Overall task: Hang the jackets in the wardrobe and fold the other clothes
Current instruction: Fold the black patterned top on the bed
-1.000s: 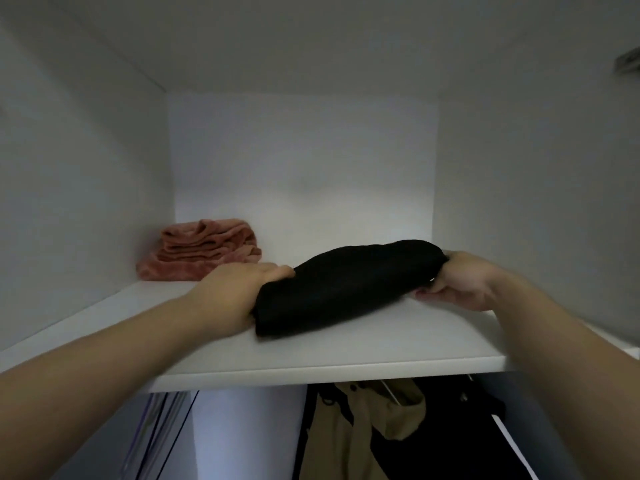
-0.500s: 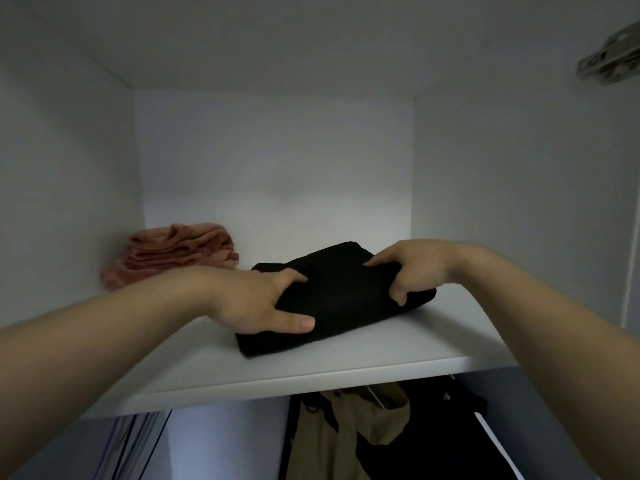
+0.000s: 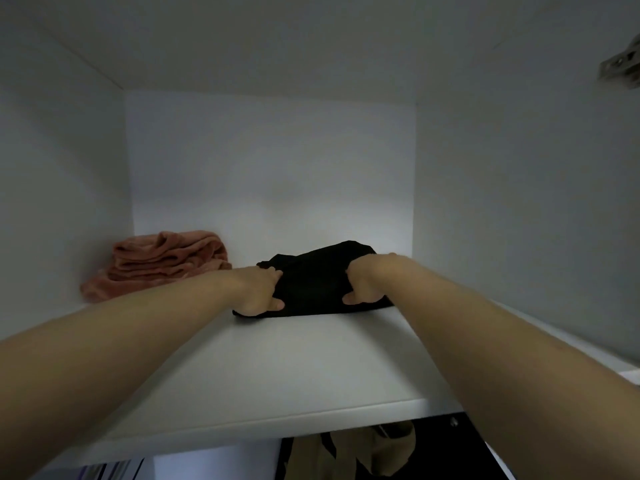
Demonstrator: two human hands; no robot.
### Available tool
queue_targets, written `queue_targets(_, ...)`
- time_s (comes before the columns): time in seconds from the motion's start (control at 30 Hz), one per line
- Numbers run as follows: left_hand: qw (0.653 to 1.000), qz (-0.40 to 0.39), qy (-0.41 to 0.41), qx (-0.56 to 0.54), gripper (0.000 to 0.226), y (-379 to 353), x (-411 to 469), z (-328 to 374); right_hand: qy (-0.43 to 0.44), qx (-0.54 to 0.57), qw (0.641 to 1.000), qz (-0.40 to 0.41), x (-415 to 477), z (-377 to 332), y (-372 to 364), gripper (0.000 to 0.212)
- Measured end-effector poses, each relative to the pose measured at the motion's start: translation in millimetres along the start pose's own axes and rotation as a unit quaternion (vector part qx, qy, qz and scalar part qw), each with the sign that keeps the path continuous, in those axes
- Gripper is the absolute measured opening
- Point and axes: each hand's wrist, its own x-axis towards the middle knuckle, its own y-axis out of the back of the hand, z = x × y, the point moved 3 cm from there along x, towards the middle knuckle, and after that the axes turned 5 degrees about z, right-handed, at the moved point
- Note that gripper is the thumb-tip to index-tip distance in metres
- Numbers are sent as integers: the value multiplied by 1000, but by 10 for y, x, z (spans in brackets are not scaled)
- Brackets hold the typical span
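Observation:
A folded black garment [image 3: 313, 284] lies deep on the white wardrobe shelf [image 3: 294, 368], near the back wall and right of centre. My left hand [image 3: 258, 289] grips its left end, thumb lying on the front edge. My right hand [image 3: 365, 284] grips its right end with curled fingers, thumb pointing left. A folded pink garment [image 3: 162, 259] sits in the shelf's back left corner, apart from the black one.
The shelf compartment has white side walls, back wall and top. A metal hinge [image 3: 621, 69] is fixed at the upper right. Below the shelf hang a tan jacket [image 3: 367, 452] and dark clothing [image 3: 450, 448].
Both hands have pushed the black garment from the shelf's front edge toward the back wall. My arms are stretched further in, and the hands now hold the garment's two ends.

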Motion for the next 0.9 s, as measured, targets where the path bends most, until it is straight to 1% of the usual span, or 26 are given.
queue_targets(0.07,1000,-2,15,-26,80,-54,159,-60,-17,-26,999,25,173,-32,-70,57)
queue_targets(0.13,999,-3,28,-45,82,-84,316,-134,-21,-24,999,37,325,-54,-116,57)
queue_targets(0.27,997,0,49,-65,81,-135,573,-272,-15,-1,997,70,599,-112,-206,39)
queue_targets(0.3,997,2,53,-64,81,-147,636,-298,-17,7,997,79,661,-120,-248,38)
queue_targets(0.4,997,1,63,-49,79,-185,785,-320,-17,43,992,115,818,-99,-359,42)
queue_targets(0.47,998,14,61,-23,75,-212,846,-311,-16,65,990,125,910,-78,-404,45)
queue_targets(0.6,993,107,35,37,55,-280,912,-334,-22,71,989,126,1066,-134,-456,44)
queue_targets(0.67,991,126,32,35,56,-345,953,-372,-25,71,989,128,1129,-146,-487,44)
queue_targets(0.8,991,131,33,4,57,-407,953,-380,-34,72,988,130,1130,-171,-500,47)
queue_targets(0.9,990,122,50,48,50,-333,937,-346,-43,88,987,127,1065,-204,-504,52)
